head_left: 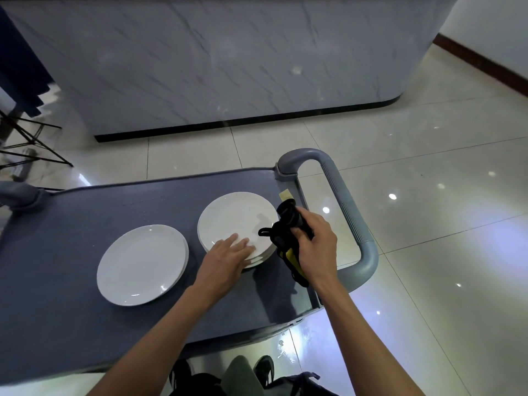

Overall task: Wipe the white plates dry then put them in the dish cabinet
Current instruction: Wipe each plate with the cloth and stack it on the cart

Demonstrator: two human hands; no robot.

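Note:
Two stacks of white plates sit on a grey-blue cart top (71,224). The left stack (142,264) lies untouched. My left hand (225,258) rests with straight fingers on the near rim of the right stack (234,218). My right hand (314,241) grips a bunched black and yellow cloth (287,238) just right of that stack, above the cart's right edge. The dish cabinet is not in view.
The cart has a grey loop handle (351,212) at its right end and another handle (20,195) at the far left. A marble-faced counter (228,67) stands beyond the cart. A black folding stand (25,138) is at the left. Glossy tiled floor (443,224) surrounds everything.

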